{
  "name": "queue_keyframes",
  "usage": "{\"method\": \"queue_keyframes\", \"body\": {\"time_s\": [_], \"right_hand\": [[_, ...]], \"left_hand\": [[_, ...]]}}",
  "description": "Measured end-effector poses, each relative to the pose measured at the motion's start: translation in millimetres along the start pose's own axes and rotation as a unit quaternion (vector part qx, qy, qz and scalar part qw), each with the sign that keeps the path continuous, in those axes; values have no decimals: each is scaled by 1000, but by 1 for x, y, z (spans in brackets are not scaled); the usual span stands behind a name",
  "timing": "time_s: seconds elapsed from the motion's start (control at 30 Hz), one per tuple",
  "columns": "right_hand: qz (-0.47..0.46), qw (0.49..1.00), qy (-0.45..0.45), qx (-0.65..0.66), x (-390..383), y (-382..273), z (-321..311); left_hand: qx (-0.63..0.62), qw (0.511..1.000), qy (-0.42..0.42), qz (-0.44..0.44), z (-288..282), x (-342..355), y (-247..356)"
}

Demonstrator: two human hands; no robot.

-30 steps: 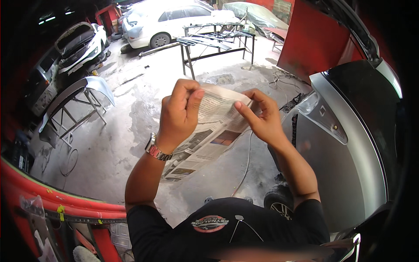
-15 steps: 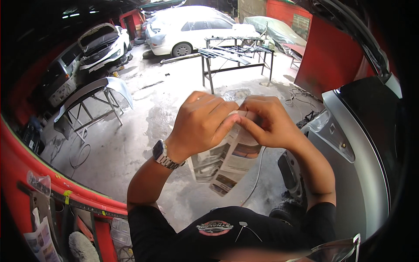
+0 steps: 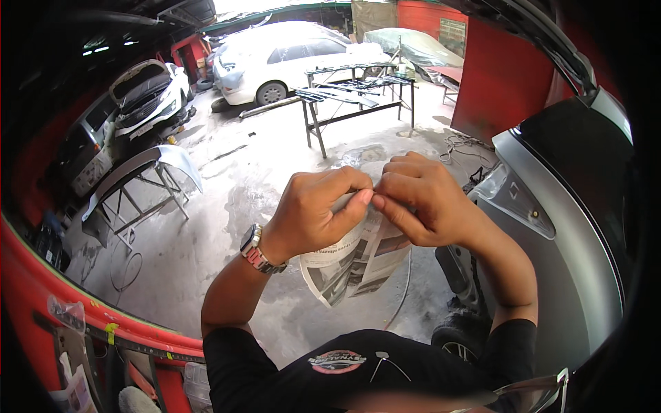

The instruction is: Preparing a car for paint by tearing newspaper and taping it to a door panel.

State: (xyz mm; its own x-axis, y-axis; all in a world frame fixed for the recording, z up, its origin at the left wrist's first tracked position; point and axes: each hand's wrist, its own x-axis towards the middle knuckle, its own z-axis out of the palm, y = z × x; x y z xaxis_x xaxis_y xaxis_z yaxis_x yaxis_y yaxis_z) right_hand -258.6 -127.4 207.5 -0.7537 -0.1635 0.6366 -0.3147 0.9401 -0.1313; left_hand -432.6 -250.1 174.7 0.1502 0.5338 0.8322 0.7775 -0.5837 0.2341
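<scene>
A printed newspaper sheet (image 3: 351,268) hangs below my hands in front of my chest, folded or creased down its length. My left hand (image 3: 323,206) pinches its top edge with thumb and fingers, a steel watch on that wrist. My right hand (image 3: 420,199) grips the same edge right beside it, the two thumbs nearly meeting. The paper's top is mostly hidden behind my fingers.
A silver car (image 3: 564,261) stands close on my right, a red panel (image 3: 38,275) at lower left. Ahead are a trestle stand (image 3: 351,100) with strips on it, a bumper on a stand (image 3: 144,168), a white car (image 3: 289,58) and a hose (image 3: 406,282) on the floor.
My hands have drawn together along the paper's top edge, from apart to nearly touching. The sheet, earlier spread fairly wide, is now narrower and creased beneath them.
</scene>
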Motion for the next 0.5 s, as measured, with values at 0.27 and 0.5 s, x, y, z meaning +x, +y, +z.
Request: {"method": "queue_keyframes", "body": {"time_s": [0.27,0.5], "right_hand": [[10,999,44,-18,-11,0,-4],[80,996,16,35,-24,15,-22]], "left_hand": [[-87,996,2,-37,7,7,1],[-12,998,-24,-48,-3,19,-11]]}}
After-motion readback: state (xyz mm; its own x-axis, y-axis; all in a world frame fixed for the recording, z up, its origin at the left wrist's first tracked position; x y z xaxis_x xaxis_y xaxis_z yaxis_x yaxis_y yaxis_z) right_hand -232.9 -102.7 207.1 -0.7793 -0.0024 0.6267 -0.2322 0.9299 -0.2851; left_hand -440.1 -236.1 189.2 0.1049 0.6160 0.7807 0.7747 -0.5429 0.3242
